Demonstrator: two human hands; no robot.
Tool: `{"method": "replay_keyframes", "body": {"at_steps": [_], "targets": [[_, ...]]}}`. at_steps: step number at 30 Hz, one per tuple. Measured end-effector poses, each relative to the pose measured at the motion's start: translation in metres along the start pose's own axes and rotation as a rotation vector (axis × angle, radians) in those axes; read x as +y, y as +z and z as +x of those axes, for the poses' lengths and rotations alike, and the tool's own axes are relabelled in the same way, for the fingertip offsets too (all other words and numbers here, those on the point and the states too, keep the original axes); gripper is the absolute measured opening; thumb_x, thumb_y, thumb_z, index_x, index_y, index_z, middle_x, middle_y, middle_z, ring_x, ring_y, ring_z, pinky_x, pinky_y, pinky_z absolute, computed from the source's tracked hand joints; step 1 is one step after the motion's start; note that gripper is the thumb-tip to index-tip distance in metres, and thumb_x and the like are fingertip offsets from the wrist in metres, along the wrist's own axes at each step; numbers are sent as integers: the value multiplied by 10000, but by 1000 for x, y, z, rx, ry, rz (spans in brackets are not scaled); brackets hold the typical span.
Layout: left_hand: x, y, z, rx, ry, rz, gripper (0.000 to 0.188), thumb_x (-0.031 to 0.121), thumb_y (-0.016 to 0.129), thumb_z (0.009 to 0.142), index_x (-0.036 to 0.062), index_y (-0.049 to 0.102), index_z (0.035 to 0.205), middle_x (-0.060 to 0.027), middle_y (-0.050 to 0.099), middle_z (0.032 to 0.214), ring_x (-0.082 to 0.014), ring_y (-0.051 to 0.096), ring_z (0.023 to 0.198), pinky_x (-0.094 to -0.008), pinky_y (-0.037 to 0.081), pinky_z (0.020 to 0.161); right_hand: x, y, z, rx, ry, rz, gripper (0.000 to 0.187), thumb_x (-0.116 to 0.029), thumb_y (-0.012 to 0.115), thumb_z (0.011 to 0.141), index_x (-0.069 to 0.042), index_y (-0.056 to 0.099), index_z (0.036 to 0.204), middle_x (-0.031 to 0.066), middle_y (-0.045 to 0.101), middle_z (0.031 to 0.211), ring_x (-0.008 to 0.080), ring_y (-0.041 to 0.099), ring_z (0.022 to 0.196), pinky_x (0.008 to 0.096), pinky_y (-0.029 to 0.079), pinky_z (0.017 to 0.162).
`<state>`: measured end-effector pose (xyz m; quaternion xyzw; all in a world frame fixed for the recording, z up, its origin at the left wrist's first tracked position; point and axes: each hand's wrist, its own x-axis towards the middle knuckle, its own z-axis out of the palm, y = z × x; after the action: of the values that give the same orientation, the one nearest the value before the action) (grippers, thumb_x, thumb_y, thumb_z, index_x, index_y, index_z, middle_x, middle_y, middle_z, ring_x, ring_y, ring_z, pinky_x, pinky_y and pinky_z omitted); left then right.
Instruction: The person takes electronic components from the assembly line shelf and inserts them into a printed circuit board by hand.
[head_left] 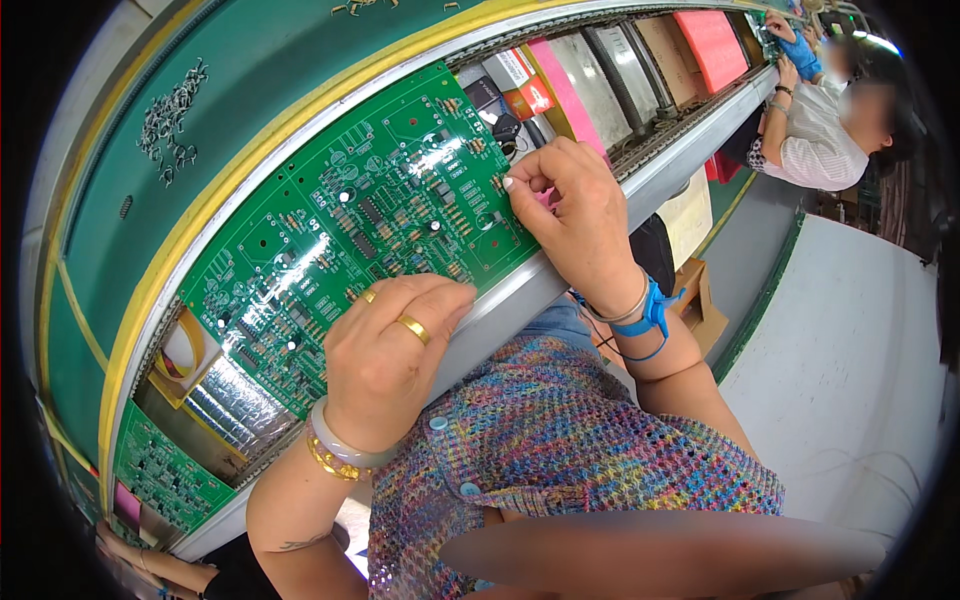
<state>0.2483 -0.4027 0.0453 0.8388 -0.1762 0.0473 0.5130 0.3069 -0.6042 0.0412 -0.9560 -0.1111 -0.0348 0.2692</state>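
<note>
A large green circuit board (300,180) lies slanted across the conveyor rails, filled with small resistors, dark chips and round white-topped parts. At its right end my right hand (575,205) pinches thumb and forefinger together, the tips right by the board's small parts; whatever is between them is too small to make out. My left hand (385,350) rests over the board's near edge, its fingers bent and drawn together against the thumb. Anything inside that left grip is hidden. A blue wrist strap (650,315) circles my right wrist.
A metal rail (510,300) runs along my side of the conveyor. Beyond the yellow edge, a pile of small metal clips (170,120) lies on a green mat. Another circuit board (165,470) sits lower left. A pink foam block (710,50) and a co-worker (820,150) are at upper right.
</note>
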Motion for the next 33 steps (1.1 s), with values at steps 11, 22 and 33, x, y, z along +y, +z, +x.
{"method": "replay_keyframes", "body": {"at_steps": [11,22,33], "targets": [[2,0,0,-17,-30,-10,176,8,744,724,58,688,883,-74,673,846,-235,654,749,-312,528,639,-8,6,1,43,81,-93,107,-130,686,773,-56,609,762,54,546,705,213,556,658,335,439,581],[1,-6,-4,-285,-714,-1000,110,54,715,833,-7,680,918,-74,700,831,-125,662,724,-249,537,661,-17,-26,-33,-119,-335,449,207,-126,766,736,-114,716,937,37,637,843,212,599,792,336,453,680],[-3,0,-5,-418,-922,-1533,142,55,713,843,-30,649,938,-89,675,840,-141,672,727,-248,571,638,-27,-6,-59,-185,-194,834,137,-168,715,826,-67,646,888,46,606,862,199,568,807,318,431,732]]}}
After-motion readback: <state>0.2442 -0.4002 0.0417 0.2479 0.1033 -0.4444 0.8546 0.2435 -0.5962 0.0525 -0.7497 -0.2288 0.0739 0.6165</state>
